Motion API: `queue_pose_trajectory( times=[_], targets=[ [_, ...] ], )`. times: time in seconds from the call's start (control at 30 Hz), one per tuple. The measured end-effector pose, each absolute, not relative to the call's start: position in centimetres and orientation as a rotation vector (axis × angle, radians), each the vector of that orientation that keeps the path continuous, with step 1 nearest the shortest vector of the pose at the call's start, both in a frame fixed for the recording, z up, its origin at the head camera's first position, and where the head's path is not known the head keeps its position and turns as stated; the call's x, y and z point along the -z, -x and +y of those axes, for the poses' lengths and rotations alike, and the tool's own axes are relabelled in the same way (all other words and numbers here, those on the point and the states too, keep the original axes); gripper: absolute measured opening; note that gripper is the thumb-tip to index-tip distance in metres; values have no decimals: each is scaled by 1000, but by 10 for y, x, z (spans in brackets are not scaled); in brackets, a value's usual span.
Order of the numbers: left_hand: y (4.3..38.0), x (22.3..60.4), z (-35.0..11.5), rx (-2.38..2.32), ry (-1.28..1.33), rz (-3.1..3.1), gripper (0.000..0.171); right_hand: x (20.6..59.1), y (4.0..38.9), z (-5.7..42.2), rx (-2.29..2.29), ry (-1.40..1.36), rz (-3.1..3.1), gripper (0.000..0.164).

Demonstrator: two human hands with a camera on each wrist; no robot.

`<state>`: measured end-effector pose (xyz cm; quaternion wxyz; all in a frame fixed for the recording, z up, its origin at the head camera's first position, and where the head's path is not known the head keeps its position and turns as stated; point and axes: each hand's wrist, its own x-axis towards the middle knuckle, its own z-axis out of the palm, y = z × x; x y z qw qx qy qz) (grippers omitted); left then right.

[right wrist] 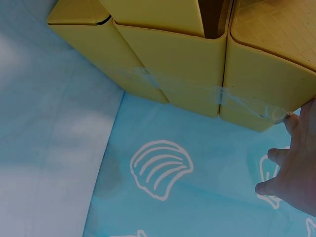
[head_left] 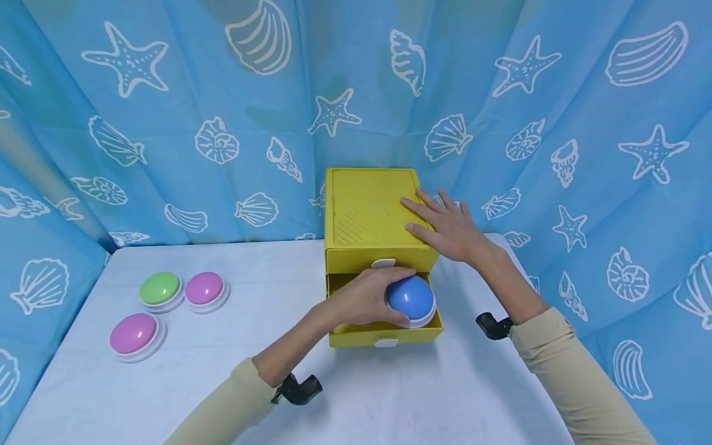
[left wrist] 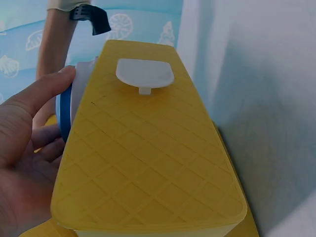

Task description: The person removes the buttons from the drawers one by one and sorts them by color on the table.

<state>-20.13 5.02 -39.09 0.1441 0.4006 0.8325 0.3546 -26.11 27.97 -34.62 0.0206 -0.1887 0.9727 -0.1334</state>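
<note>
A blue domed push button with a white base (head_left: 411,298) is at the right side of an open yellow drawer (head_left: 356,340). My left hand (head_left: 364,296) grips it from the left, thumb on the near side and fingers on the far side. Whether the button touches the drawer bottom I cannot tell. In the left wrist view the drawer front (left wrist: 148,163) hides part of the button (left wrist: 65,108). My right hand (head_left: 450,228) rests on the right edge of the yellow drawer cabinet (head_left: 372,191), fingers spread.
Two pink domed buttons (head_left: 133,334) (head_left: 204,288) and a green one (head_left: 159,289) stand on the white-covered table (head_left: 267,278) at left. A shut upper drawer with a white handle (head_left: 382,263) sits above the open one. A blue curtain (head_left: 356,74) hangs behind.
</note>
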Motion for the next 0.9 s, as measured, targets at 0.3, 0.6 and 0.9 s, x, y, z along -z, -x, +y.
queue_pose_trajectory(
  times=[0.3, 0.6, 0.9],
  targets=[
    [194, 381, 47, -1065, -1128, 2412, 81, 346, 261, 279, 421, 578, 3023, 65],
    [189, 360, 33, -1106, -1085, 2411, 81, 346, 260, 280, 425, 584, 3025, 64],
    [183, 347, -7, -1150, -1038, 2413, 79, 346, 260, 280, 412, 573, 3020, 65]
  ],
)
